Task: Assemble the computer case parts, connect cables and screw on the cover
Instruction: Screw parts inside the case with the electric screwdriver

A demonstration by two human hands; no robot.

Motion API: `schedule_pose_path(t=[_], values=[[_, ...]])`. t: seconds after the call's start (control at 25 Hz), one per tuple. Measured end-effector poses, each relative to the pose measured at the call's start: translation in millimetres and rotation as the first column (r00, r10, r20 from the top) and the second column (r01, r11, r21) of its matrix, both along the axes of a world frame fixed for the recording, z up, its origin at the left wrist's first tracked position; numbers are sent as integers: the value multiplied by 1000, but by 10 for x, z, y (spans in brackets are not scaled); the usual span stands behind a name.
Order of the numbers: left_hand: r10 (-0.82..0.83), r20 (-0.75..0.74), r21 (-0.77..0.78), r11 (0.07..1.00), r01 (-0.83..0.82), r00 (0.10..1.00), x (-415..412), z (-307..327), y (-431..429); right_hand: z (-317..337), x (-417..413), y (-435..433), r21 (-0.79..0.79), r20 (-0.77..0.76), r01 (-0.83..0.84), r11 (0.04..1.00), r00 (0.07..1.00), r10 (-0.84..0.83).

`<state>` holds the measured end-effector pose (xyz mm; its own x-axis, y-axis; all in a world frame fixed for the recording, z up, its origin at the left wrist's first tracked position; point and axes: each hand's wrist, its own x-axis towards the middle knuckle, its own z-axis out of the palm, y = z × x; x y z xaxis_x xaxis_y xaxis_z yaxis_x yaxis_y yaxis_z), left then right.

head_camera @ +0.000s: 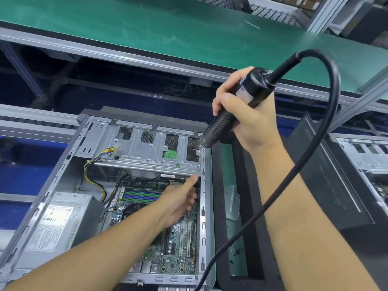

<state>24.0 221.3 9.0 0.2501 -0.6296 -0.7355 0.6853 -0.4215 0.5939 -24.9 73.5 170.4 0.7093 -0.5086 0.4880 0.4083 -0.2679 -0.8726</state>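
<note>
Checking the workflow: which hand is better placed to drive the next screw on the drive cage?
Right hand: it grips the electric screwdriver with its tip at the drive cage corner. Left hand reaches inside the case.

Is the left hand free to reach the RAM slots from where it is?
Probably yes: the left hand is already inside the open case, beside the RAM slots, with nothing covering them.

Green conveyor belt (147,28) on aluminium framing (63,46)
</note>
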Motion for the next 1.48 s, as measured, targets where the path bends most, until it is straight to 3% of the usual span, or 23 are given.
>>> schedule_pose_path(t=[0.08,0.12,0.2,0.28,0.32,0.4,0.52,0.64,0.72,0.8,1.16,1.36,1.48], values=[[-187,233,75,982,174,954,-25,97,64,22,-84,-40,-10,12,19,1000,1000,-19],[-216,435,86,976,198,874,-31,151,80,3,-143,-53,-7,14,30,1000,999,-30],[-94,778,-48,977,207,622,-77,281,40,-55,-309,-75,7,18,64,998,998,-65],[-72,897,-98,930,355,436,-160,373,-105,-125,-541,-114,17,23,94,995,995,-94],[-157,936,-10,882,470,314,-219,394,-213,-162,-676,-141,13,23,102,995,994,-102],[-371,928,298,710,638,-20,-411,382,-472,-243,-984,-205,0,10,127,992,992,-127],[-511,721,669,336,664,-468,-815,248,-819,-408,-1459,-247,29,-21,182,983,983,-181],[-540,509,778,-45,627,-670,-1312,-123,-1073,-639,-1937,-228,89,-46,244,966,969,-241],[-521,393,798,-216,563,-758,-1576,-413,-1164,-799,-2212,-209,110,-88,299,948,953,-291],[-509,325,822,-265,504,-797,-1705,-681,-1197,-933,-2400,-191,123,-120,328,937,942,-314],[-473,163,943,-182,277,-866,-1802,-1443,-1141,-1280,-2742,-255,214,-132,342,915,938,-320],[-454,186,967,-71,243,-871,-1930,-1656,-1026,-1320,-2784,-325,207,-140,343,916,937,-319],[-481,216,958,-66,281,-850,-1951,-1679,-1016,-1328,-2799,-348,185,-157,360,914,929,-334]])
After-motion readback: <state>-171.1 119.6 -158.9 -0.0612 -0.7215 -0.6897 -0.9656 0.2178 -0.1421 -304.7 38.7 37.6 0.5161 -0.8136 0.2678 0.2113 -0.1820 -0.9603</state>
